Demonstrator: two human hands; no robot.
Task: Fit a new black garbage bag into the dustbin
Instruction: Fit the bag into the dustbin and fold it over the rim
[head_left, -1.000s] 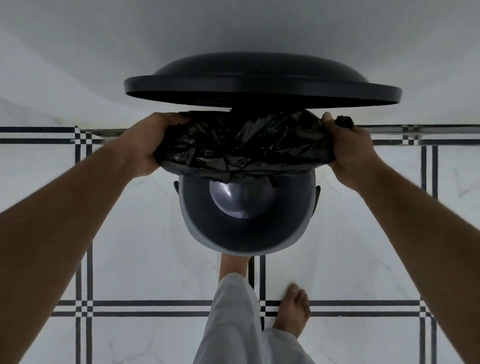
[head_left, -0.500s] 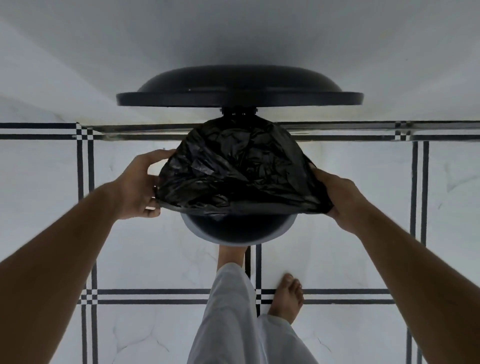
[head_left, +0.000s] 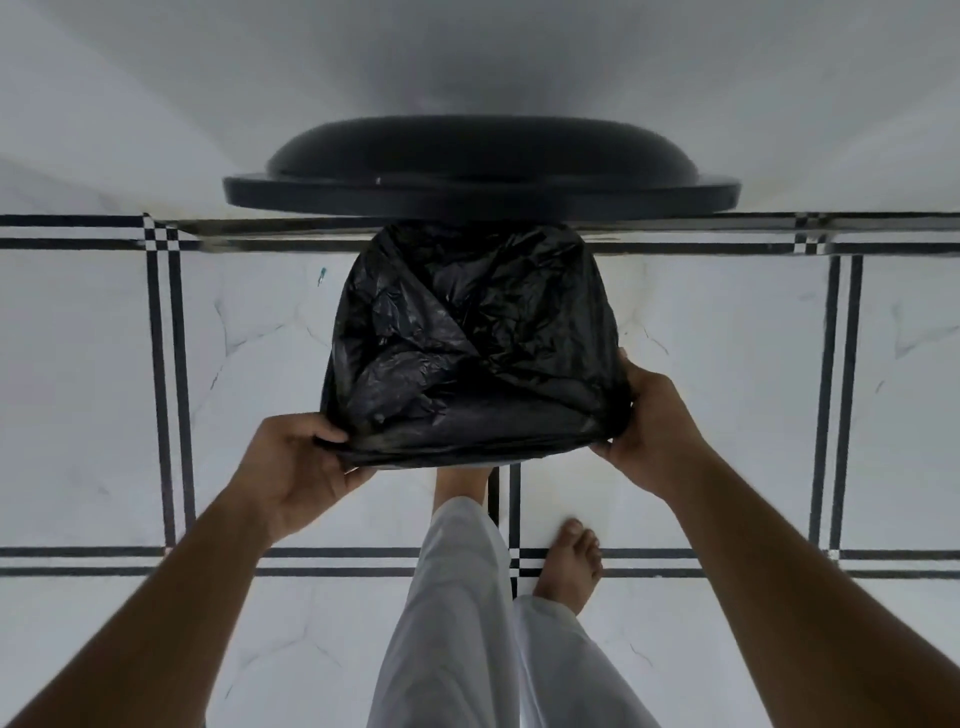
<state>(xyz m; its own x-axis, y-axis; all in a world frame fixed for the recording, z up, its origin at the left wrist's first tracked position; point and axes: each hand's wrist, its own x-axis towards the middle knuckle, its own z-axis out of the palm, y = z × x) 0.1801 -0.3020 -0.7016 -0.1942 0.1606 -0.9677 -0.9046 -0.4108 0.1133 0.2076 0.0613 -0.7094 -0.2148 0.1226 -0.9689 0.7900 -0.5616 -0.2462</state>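
Nearest: white trouser legs (head_left: 467, 623), loose plain cloth, with a bare right foot (head_left: 569, 564) flat on the floor; the other foot (head_left: 460, 486) pokes out under the near edge of the bag, toes hidden. Two bare forearms reach forward from the bottom corners.

Left hand (head_left: 298, 473) clamped on the near left corner of the black garbage bag (head_left: 470, 343), thumb on top, fingers curled beneath the edge. Right hand (head_left: 652, 426) clamped on the near right corner, thumb up along the bag's side, plastic bunched in the grip. Hands well apart, bag stretched taut between them along the near edge, that edge a straight dark band.

Bag is thin glossy plastic, heavily crinkled, many small creases catching light, a diagonal fold across the middle. It covers the whole dustbin, draped over the mouth; outline rounded, wider near, narrower far. Bin body itself not visible, hidden under the bag.

Beyond: dustbin lid (head_left: 480, 179) standing open, seen edge-on, black, smooth matte plastic, oval with a shallow dome and flat rim. Bag's far end meets the lid's underside.

Floor (head_left: 104, 389) of white marble-look tiles with faint grey veins, paired black inlay lines crossing in small checker squares. Small teal speck (head_left: 322, 276) on tile left of the bag, too small to identify. Plain white wall (head_left: 467, 62) behind
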